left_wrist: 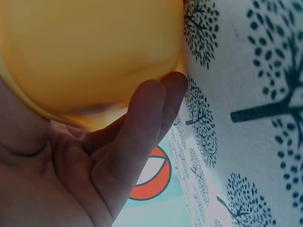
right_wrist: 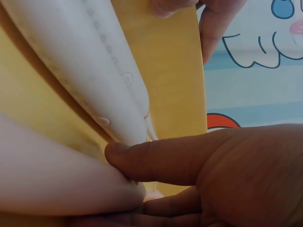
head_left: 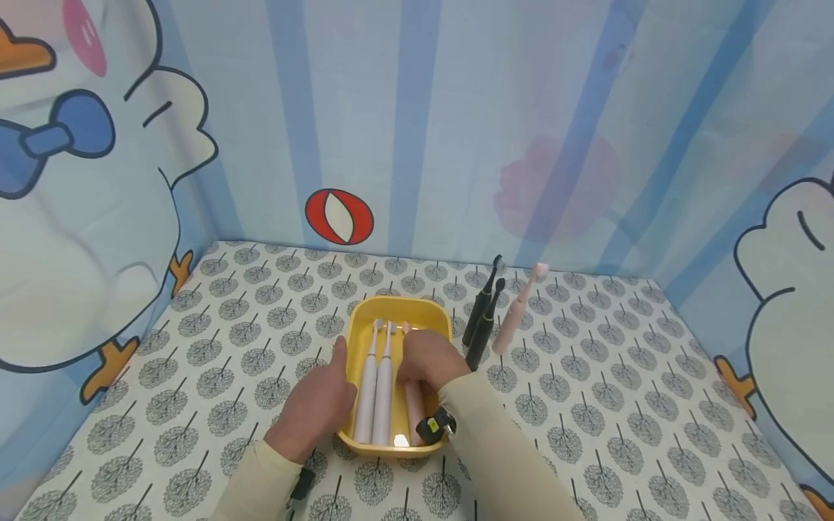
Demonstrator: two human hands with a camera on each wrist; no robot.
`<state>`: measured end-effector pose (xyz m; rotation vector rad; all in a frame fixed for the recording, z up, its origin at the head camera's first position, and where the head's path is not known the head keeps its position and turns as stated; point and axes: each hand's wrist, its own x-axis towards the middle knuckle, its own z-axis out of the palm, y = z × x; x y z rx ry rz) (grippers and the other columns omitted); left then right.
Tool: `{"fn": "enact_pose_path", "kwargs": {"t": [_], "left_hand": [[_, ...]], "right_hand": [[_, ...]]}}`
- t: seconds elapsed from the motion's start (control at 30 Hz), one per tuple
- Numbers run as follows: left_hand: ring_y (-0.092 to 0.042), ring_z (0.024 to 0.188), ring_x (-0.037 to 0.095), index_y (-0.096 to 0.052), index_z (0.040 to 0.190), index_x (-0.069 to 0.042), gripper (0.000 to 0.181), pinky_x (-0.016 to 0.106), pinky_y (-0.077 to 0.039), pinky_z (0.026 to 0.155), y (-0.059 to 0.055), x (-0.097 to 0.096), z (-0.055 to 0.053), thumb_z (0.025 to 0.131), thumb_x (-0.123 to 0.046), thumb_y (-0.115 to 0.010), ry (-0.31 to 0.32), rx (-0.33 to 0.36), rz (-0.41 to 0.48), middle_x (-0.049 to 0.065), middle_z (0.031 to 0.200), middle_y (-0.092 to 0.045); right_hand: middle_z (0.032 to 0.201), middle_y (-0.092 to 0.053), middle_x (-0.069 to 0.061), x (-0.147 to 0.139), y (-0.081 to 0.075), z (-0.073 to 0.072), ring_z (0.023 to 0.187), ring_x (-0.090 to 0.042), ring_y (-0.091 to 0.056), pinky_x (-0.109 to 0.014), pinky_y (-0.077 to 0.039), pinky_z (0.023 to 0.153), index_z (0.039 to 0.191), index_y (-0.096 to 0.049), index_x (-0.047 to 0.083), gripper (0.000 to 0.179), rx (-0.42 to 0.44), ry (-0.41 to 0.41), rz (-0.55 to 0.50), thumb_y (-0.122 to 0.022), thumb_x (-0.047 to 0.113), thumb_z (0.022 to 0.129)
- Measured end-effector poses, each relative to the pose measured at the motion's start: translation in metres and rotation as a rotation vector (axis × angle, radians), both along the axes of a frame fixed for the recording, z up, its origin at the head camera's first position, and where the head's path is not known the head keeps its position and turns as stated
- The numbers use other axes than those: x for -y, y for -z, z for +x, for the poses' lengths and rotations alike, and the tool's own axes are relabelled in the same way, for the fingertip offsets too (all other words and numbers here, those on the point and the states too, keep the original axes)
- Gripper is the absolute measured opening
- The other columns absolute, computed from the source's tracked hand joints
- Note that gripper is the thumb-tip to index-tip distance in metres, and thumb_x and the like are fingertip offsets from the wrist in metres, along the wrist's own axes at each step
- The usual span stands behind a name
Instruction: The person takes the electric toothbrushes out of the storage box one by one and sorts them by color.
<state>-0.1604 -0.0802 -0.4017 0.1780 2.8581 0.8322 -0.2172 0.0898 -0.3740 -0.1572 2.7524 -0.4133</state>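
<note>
A yellow rectangular tray (head_left: 399, 302) lies on the table in the middle of the head view. Its left wall is pinched by my left hand (head_left: 316, 401), thumb over the rim and fingers along the outside (left_wrist: 128, 127). Inside, a pink electric toothbrush (head_left: 414, 412) lies on the right; my right hand (head_left: 433, 358) holds it near the neck between thumb and fingers. The right wrist view shows its handle (right_wrist: 61, 175) against the thumb. Two white electric toothbrushes (head_left: 366, 398) lie side by side on the tray's left. My right hand hides part of the pink one.
To the right of the tray, two black electric toothbrushes (head_left: 482, 329) and another pink toothbrush (head_left: 511, 322) lie on the tree-patterned tablecloth (head_left: 619, 405). A striped cartoon curtain (head_left: 456, 130) rises behind and beside the table.
</note>
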Motion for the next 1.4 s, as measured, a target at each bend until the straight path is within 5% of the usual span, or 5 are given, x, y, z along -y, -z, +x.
{"fn": "enact_pose_path", "kwargs": {"t": [0.67,0.9,1.4], "left_hand": [[-0.047,0.048,0.02,-0.004,0.155,-0.002,0.076,0.033,-0.041,0.043,-0.003,-0.001,0.0,0.093,-0.012,-0.047,-0.011,0.025,0.006,0.008,0.062,-0.049],[-0.046,0.047,0.02,-0.005,0.155,0.0,0.076,0.033,-0.04,0.043,-0.001,-0.001,0.001,0.092,-0.011,-0.047,0.0,0.0,-0.001,0.008,0.061,-0.049],[-0.046,0.047,0.019,-0.005,0.155,0.0,0.076,0.032,-0.04,0.044,0.0,-0.001,0.001,0.092,-0.011,-0.046,0.008,-0.01,-0.011,0.007,0.061,-0.048]], "right_hand": [[0.069,-0.059,-0.005,-0.005,-0.016,0.0,0.056,-0.016,-0.055,-0.028,-0.048,0.051,0.08,-0.06,0.007,0.012,0.009,0.039,-0.05,-0.07,0.013,0.083],[0.066,-0.06,-0.003,-0.01,-0.033,0.004,0.056,-0.016,-0.056,-0.028,-0.048,0.051,0.072,-0.061,0.008,0.019,-0.08,0.046,-0.091,-0.072,0.019,0.083],[0.084,-0.066,0.001,-0.026,-0.065,0.028,0.066,-0.013,-0.059,-0.028,-0.049,0.055,0.106,-0.069,0.009,0.021,-0.217,0.012,-0.299,-0.067,0.024,0.091]]}}
